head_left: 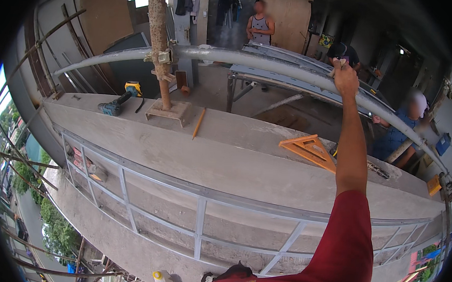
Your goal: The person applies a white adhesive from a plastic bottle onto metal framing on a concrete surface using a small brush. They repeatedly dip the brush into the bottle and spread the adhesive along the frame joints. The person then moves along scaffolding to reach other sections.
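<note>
My right arm, in a red sleeve, reaches forward over the concrete ledge [226,133]. At its end my right hand [346,80] is closed around a long grey metal pipe [292,73] that runs across above the ledge. A small pale patch shows at the fingertips, too small to name. An orange triangular square [311,150] lies on the ledge beside my forearm. My left hand cannot be made out. A pale bottle with a yellow cap [158,276] appears at the lower edge, and what supports it is cut off.
A cordless drill [118,102] and an orange pencil [199,123] lie on the ledge. A rusty post [162,44] stands there. Below is a metal stud frame [200,222]. Three people are beyond the pipe, around a long worktable [271,76]. Poles and a drop lie left.
</note>
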The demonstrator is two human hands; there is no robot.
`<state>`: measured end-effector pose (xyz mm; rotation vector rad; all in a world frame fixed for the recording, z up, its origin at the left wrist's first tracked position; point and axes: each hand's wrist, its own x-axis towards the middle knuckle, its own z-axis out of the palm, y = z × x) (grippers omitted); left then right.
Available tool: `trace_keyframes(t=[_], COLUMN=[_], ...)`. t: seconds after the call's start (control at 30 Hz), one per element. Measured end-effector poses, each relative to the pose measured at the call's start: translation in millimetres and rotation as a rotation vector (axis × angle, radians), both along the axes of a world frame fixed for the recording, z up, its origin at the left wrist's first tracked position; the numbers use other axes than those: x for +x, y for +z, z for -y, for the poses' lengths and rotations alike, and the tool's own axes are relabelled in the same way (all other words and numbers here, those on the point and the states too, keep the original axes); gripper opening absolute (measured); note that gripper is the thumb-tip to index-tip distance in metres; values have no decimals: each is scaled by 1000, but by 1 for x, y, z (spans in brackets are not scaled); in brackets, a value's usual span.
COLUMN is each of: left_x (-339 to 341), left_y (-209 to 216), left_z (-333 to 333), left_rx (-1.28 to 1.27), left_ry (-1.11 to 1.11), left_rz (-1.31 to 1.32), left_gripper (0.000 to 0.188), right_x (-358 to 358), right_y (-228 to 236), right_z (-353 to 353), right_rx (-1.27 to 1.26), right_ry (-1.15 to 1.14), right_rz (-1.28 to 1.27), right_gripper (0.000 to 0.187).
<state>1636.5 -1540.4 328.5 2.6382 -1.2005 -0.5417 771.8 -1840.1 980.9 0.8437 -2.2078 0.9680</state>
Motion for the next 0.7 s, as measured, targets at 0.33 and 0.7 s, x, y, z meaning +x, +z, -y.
trace_keyframes(t=[0.33, 0.7], left_x=[-32, -31], left_y=[9, 16], left_z=[25, 21], left_rx=[160, 249], left_ry=[-73, -185], left_rz=[-189, -183], left_gripper=[52, 50], right_x=[-7, -4], right_y=[9, 6], right_z=[-13, -18], right_rx=[45, 21], right_ry=[-11, 79], right_rz=[-22, -68], right_gripper=[57, 57])
